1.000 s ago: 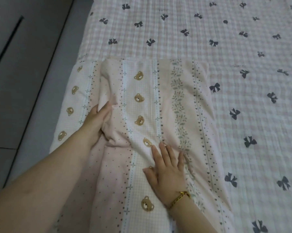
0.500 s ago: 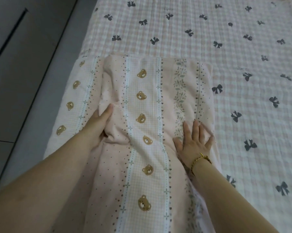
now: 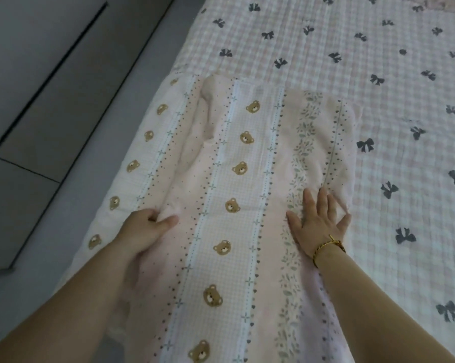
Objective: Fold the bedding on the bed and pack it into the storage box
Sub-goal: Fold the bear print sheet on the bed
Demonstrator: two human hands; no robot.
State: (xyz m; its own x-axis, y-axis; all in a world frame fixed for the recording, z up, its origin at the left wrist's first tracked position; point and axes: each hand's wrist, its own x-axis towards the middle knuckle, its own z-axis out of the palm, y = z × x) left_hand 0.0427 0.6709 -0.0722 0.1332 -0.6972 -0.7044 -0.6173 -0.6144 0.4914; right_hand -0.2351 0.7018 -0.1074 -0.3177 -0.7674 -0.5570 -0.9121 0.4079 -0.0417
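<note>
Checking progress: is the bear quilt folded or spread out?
Folded: the bear quilt lies as a narrow strip, one layer overlapping another.

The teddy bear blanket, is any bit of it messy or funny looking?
Yes. The bear-print blanket has a puffy ridge down its left side, above where the left hand pinches the cloth. The rest lies flat, with the right hand pressing it smooth near the right edge.

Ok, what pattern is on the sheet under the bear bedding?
The sheet is a pale pink and white check with dark bows, clearest in the head view.
</note>
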